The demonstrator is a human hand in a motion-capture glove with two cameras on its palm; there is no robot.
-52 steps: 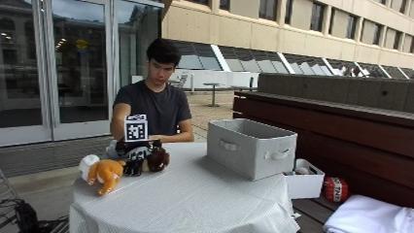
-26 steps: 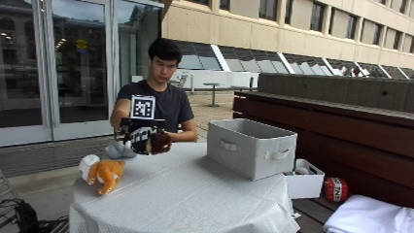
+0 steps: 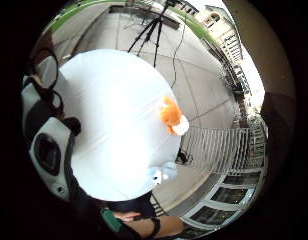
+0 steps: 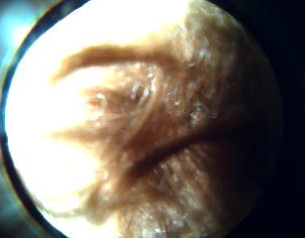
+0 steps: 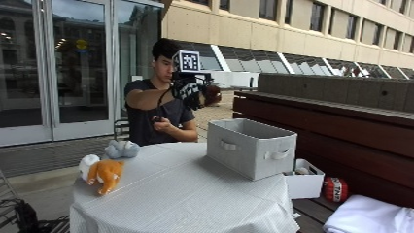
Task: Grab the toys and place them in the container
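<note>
My gloved right hand (image 5: 188, 91) is raised high above the table's far side, gripping a brown plush toy (image 5: 211, 95) whose fur fills the thumb side palm view (image 4: 152, 134). The grey fabric container (image 5: 251, 146) stands on the round white table (image 5: 187, 194), lower and to the right of the hand. An orange-and-white plush toy (image 5: 102, 172) (image 3: 171, 116) lies near the table's left edge. A pale blue plush toy (image 5: 121, 148) (image 3: 162, 172) sits behind it, close to the person.
A small white box (image 5: 304, 180) with odds and ends and a red ball (image 5: 334, 188) rest on the bench right of the table. A white cloth (image 5: 372, 216) lies at the lower right. The bare left hand (image 5: 160, 124) is held at the chest.
My hand has lifted the brown plush toy off the table, up and to the right toward the container. The blue toy, earlier hidden by the hand, now shows.
</note>
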